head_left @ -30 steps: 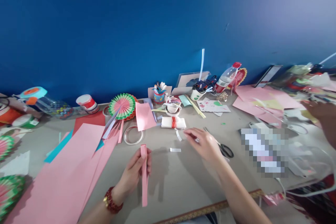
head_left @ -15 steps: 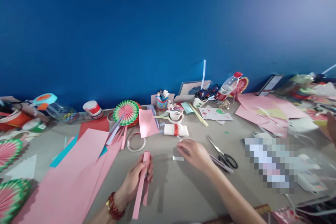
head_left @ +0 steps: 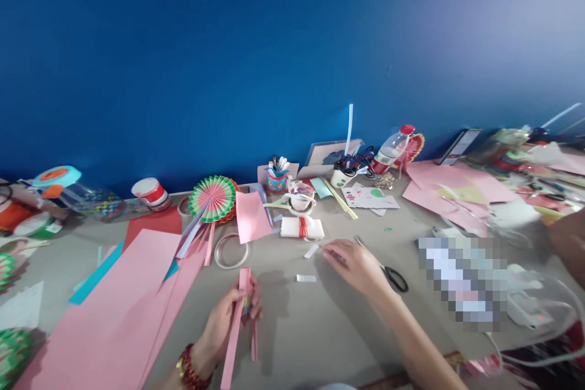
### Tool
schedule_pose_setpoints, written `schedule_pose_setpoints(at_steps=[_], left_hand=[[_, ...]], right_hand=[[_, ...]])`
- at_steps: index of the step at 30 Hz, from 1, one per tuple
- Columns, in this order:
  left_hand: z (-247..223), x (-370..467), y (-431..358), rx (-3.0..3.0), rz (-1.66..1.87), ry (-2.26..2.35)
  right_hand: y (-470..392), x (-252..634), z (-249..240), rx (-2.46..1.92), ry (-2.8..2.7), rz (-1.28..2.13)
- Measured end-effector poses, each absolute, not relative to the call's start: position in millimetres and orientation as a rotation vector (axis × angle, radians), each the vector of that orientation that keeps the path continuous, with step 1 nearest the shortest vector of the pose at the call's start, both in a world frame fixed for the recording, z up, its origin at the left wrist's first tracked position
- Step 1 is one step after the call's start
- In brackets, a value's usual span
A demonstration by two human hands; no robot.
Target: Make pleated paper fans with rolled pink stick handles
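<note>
My left hand (head_left: 227,312), with a red beaded bracelet on its wrist, is closed around a folded pink paper strip (head_left: 234,338). The strip's two lengths hang down towards the front edge. My right hand (head_left: 354,263) rests low over the grey table with its fingers curled; what lies under the fingertips is hidden. Just left of those fingertips lies a small white piece (head_left: 311,251), and a second white piece (head_left: 306,278) is nearer to me. Scissors (head_left: 395,278) with black handles lie partly behind my right hand.
Pink paper sheets (head_left: 114,298) cover the left. A tape roll (head_left: 231,251), a green-and-pink paper fan (head_left: 212,199) and a white bundle tied in red (head_left: 302,228) stand behind my hands. A bottle (head_left: 393,149) leans at the back. Another person's arm (head_left: 569,247) shows at right.
A second small white piece now shows beside my right fingertips. My right hand has moved slightly right and covers more of the scissors. The view has shifted slightly.
</note>
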State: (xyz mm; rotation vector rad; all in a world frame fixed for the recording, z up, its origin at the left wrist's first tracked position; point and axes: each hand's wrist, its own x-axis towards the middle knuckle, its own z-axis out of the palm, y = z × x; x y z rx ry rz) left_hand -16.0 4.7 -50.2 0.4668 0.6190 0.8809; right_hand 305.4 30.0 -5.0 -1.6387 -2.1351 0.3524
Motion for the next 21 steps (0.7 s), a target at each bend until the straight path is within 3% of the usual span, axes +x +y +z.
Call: schedule_pose_setpoints(at_steps=[5,14,21], left_hand=[[-48,-12,1,0.599,0.861,0.684],[-29,-15,-3,0.959,0.866,0.693],[-12,-25,-5,1.149,0.835,0.701]], right_hand=[[34,314,5,-1.703,-2.101,0.307],[73,173,-10,-0.899,-2.643,0.561],[89,124,-30,-0.929,-2.762,0.503]])
